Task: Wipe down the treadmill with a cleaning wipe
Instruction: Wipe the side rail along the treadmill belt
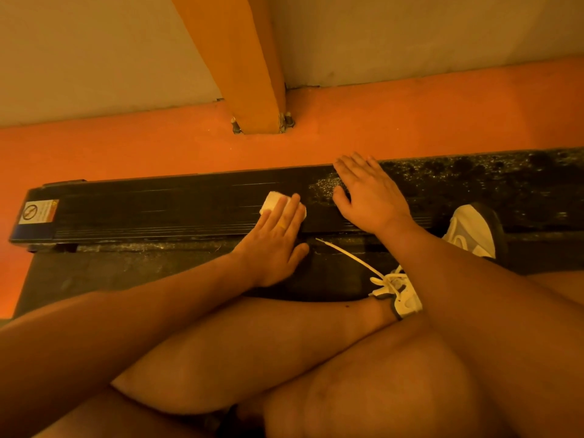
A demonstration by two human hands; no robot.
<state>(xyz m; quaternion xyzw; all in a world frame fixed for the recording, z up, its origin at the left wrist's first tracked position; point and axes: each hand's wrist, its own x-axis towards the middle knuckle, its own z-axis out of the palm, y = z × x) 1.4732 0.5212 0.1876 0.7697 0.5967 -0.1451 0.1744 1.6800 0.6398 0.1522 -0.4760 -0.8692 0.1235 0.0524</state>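
While the left hand (275, 238) presses the wipe (271, 202) to the rail (158, 200) under straight fingers, the right hand (369, 197) rests flat, fingers slightly apart; the dust (474, 181) beyond those fingers likely needs wiping next.

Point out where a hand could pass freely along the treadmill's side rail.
Free: the side rail between the warning sticker and the wipe under the left hand; also the dusty stretch beyond the right hand. Crowded: the narrow gap between both hands, and by the shoe.

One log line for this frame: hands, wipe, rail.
left hand pressing wipe on treadmill side rail | right hand flat on rail | dust specks to right of right hand
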